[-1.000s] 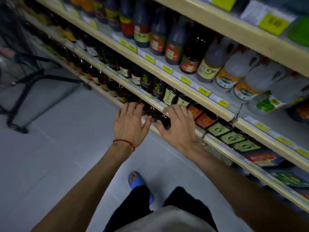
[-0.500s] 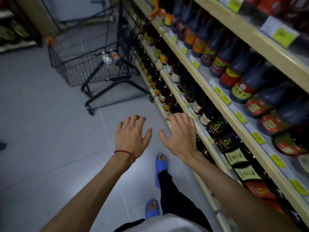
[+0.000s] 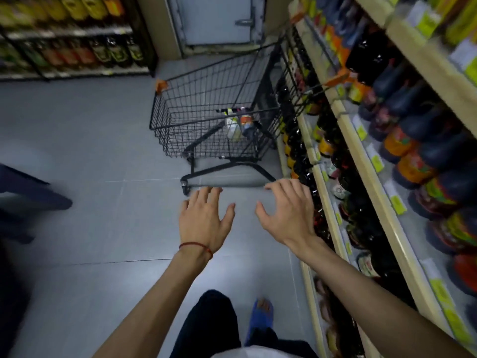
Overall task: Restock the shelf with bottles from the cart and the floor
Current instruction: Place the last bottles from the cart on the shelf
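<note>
A black wire shopping cart (image 3: 198,120) stands ahead of me on the grey floor, close against the shelf. Two bottles (image 3: 238,125) lie in its basket near the right side. The wooden shelf (image 3: 361,161) runs along my right, packed with dark bottles bearing red, orange and green labels. My left hand (image 3: 205,220), with a red string on its wrist, hovers open over the floor, palm down. My right hand (image 3: 287,213) hovers beside it, fingers spread, just left of the lower shelf's edge. Both hands hold nothing and are short of the cart.
Another shelf of bottles (image 3: 72,45) stands at the back left, and a grey door (image 3: 216,19) is behind the cart. A dark blurred object (image 3: 28,192) juts in at the left edge. My blue sandal (image 3: 260,316) is on the floor below.
My hands have come off the lower shelf's bottles and hover empty. My view has swung left along the aisle, so the cart now stands straight ahead and nearer.
</note>
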`<state>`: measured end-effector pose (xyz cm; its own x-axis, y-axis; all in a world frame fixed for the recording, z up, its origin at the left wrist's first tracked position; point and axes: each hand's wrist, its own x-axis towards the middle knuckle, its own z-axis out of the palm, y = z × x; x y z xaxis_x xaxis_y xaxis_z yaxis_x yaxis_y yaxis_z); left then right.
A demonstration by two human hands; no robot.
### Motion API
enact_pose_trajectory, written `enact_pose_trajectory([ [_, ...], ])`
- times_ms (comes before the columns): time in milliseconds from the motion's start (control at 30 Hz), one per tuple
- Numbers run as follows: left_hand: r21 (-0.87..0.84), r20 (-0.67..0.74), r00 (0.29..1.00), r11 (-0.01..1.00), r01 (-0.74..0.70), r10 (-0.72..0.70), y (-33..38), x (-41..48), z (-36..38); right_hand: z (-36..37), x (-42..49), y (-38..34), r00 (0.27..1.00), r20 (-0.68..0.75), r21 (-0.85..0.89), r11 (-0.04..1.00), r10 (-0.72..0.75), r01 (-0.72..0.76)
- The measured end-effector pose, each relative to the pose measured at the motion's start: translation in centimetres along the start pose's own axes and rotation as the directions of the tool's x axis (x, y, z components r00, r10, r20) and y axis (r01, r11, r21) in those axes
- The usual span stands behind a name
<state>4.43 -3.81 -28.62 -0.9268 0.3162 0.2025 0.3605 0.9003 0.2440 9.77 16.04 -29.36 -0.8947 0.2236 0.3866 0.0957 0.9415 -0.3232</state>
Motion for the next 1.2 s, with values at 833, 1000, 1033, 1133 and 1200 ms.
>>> enact_pose_trajectory([
  [833, -0.178, 0.18, 0.983, 0.984, 0.014, 0.019, -9.2, 47.5, 12.9, 20.2, 43.5, 7.0, 0.941, 0.093, 0.105, 0.936, 0.327, -0.336],
  [1000, -0.268, 0.325, 0.945, 0.954, 0.131, -0.039, -9.6, 53.4, 17.8, 26.0, 49.5, 9.8, 0.915, 0.22, 0.058, 0.932, 0.338, -0.358],
  [1033, -0.269, 0.353, 0.934, 0.95, 0.161, -0.059, -9.7, 54.5, 18.6, 27.1, 50.7, 10.3, 0.905, 0.255, 0.06, 0.928, 0.341, -0.367],
  [1133, -0.257, 0.457, 0.877, 0.922, 0.289, -0.147, -10.0, 57.5, 20.9, 30.2, 53.5, 11.8, 0.864, 0.348, 0.056, 0.912, 0.363, -0.406],
  [1200, -0.247, 0.517, 0.837, 0.904, 0.348, -0.181, -10.2, 59.3, 22.8, 32.4, 54.9, 12.6, 0.844, 0.403, 0.042, 0.914, 0.355, -0.404],
])
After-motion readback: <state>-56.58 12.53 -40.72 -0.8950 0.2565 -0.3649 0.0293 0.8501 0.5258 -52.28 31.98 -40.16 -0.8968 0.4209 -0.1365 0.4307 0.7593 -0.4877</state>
